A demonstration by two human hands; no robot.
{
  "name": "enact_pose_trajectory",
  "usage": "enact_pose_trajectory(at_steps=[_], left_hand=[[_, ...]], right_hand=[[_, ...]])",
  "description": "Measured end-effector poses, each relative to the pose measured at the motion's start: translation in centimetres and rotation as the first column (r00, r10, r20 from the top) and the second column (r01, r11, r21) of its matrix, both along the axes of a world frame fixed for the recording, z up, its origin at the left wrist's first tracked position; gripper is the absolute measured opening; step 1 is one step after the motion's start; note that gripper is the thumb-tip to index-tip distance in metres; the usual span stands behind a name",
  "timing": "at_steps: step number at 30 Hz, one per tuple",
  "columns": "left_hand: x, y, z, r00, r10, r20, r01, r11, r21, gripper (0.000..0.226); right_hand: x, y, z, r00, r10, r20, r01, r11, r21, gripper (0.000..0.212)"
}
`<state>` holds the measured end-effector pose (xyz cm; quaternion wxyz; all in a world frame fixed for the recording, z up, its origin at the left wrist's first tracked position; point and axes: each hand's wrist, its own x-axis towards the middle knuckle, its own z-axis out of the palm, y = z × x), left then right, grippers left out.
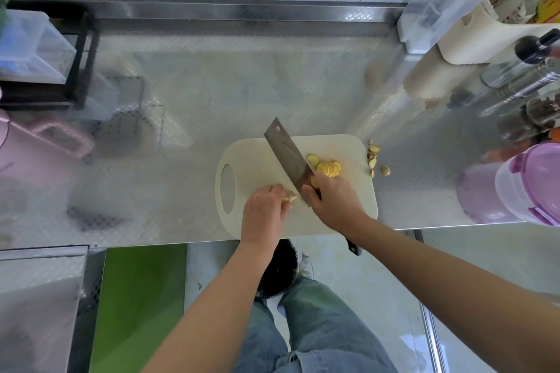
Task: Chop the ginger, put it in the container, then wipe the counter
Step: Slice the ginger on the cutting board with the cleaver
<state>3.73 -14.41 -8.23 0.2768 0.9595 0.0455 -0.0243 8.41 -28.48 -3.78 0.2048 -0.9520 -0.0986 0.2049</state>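
Observation:
A cream cutting board (257,157) lies on the steel counter (212,94). My left hand (265,210) grips a small end piece of ginger (291,198) on the board. My right hand (335,201) grips the handle of a cleaver (288,154), whose blade stands right beside the ginger piece. A pile of yellow ginger slices (327,167) lies on the board to the right of the blade. Ginger peel scraps (375,157) sit on the counter just off the board's right edge. A clear container with a purple lid (533,182) stands at the right.
A pink appliance (39,151) and a black rack with clear boxes (45,54) stand at the left. Bottles, jars and cream containers (485,39) crowd the back right. A black handle (354,247) pokes over the counter's front edge below my right wrist.

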Motion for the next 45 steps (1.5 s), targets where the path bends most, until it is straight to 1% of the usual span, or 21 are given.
enact_pose_trajectory(at_steps=[4,7,10,13,21,26,34,37,42,45], left_hand=[[0.0,-0.1,0.0,1.0,0.009,0.001,-0.009,1.0,0.003,0.014],[0.0,0.0,-0.1,1.0,0.006,-0.004,-0.006,1.0,0.003,0.013],[0.1,0.0,-0.1,1.0,0.0,-0.004,0.0,1.0,0.013,0.011],[0.2,0.1,-0.1,1.0,0.004,0.003,-0.005,1.0,0.006,0.011],[0.2,0.2,-0.4,1.0,-0.002,0.0,0.002,1.0,0.002,0.013],[0.4,0.1,-0.4,1.0,-0.029,0.001,0.029,1.0,-0.002,0.017],[0.3,0.3,-0.7,0.999,-0.046,0.026,0.046,0.999,0.009,0.02],[0.1,0.4,-0.9,0.999,-0.031,0.017,0.031,0.999,0.012,0.025],[-0.8,0.3,-0.7,0.999,-0.023,0.023,0.024,1.0,-0.006,0.025],[-1.1,0.2,-0.6,0.999,-0.014,0.037,0.015,0.999,-0.029,0.022]], right_hand=[[0.4,-0.5,1.2,0.99,0.14,-0.02,-0.141,0.986,-0.091,0.026],[0.1,-0.5,1.5,0.982,0.184,-0.047,-0.188,0.973,-0.134,0.024],[0.0,-0.5,1.6,0.979,0.193,-0.061,-0.2,0.969,-0.143,0.022],[0.0,-0.5,1.5,0.975,0.21,-0.07,-0.219,0.963,-0.159,0.024],[-0.5,0.7,1.2,0.971,0.232,-0.058,-0.239,0.941,-0.24,0.018],[-0.6,1.6,-0.1,0.972,0.229,-0.059,-0.236,0.939,-0.25,0.017],[-0.6,2.0,-1.3,0.985,0.17,-0.033,-0.174,0.967,-0.189,0.02],[-0.6,1.5,-1.4,0.995,0.095,-0.01,-0.095,0.986,-0.136,0.02],[-0.4,1.1,-1.7,0.99,-0.131,-0.053,0.131,0.991,-0.014,0.027],[-0.2,1.2,-1.3,0.991,-0.123,-0.057,0.123,0.992,0.0,0.027]])
